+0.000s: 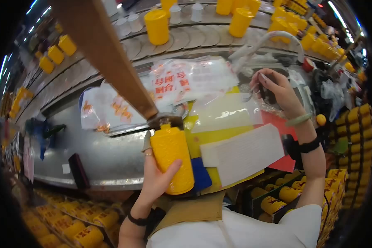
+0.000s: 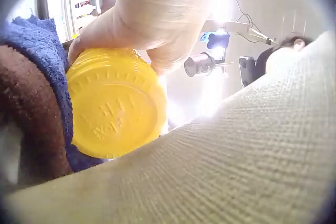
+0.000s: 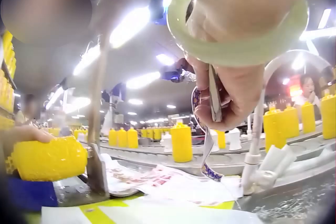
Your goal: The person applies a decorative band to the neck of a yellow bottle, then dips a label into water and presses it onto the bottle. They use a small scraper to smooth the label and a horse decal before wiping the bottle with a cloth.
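Fingers of the left hand (image 1: 158,177) are gripping the yellow bottle (image 1: 171,146), neck pointing toward the tabletop (image 1: 111,159)'s far edge; the right hand (image 1: 277,89), farther right, is pinching a patterned strip (image 3: 211,173).

At the lower centre of the frame, a person's left hand (image 1: 156,178) holds a yellow bottle (image 1: 172,157), its neck at the lower end of a wooden post (image 1: 116,62) slanting from the upper left. A blue cloth (image 1: 201,174) lies just right of the bottle. At centre right, a white cloth (image 1: 246,155) partly covers a red sheet (image 1: 284,164). Above it, the right hand (image 1: 277,89) has bent fingers; what they hold is unclear. Along the top, 2 upright yellow containers (image 1: 157,27) stand on a conveyor (image 1: 209,37).
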Action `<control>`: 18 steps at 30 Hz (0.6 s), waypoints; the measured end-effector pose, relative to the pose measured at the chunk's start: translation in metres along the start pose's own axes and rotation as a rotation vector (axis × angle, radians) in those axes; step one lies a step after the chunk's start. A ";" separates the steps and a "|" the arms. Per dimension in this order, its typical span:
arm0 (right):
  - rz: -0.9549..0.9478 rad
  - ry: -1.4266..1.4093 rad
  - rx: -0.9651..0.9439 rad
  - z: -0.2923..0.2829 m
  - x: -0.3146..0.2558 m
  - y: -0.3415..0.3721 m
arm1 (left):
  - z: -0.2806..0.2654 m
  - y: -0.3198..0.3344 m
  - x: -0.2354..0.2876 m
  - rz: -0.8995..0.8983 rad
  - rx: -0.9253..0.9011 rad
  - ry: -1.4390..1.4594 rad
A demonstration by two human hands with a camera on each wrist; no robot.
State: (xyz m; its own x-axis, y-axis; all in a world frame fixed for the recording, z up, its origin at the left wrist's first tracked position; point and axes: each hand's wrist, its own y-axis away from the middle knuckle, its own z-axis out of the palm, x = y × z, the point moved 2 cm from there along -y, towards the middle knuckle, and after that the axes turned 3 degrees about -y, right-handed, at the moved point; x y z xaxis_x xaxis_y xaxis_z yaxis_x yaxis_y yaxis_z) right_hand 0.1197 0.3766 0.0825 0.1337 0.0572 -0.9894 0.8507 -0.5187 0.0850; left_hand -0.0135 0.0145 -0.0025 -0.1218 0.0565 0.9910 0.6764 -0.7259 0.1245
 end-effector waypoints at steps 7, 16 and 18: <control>0.004 0.073 -0.197 0.072 -0.001 0.002 | -0.013 -0.004 -0.009 -0.076 0.004 0.174; -0.122 0.380 -0.265 0.130 -0.010 0.002 | -0.017 -0.005 -0.012 -0.086 -0.016 0.109; -0.163 0.412 -0.291 0.144 -0.012 -0.002 | -0.011 -0.007 -0.006 -0.066 0.034 0.049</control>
State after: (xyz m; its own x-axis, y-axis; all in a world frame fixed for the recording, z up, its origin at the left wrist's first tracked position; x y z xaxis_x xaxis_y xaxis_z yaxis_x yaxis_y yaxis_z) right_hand 0.0425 0.2539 0.0771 0.1265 0.4784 -0.8690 0.9753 -0.2197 0.0210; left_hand -0.0260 0.0116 -0.0103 -0.2014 0.0694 0.9770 0.6898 -0.6981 0.1918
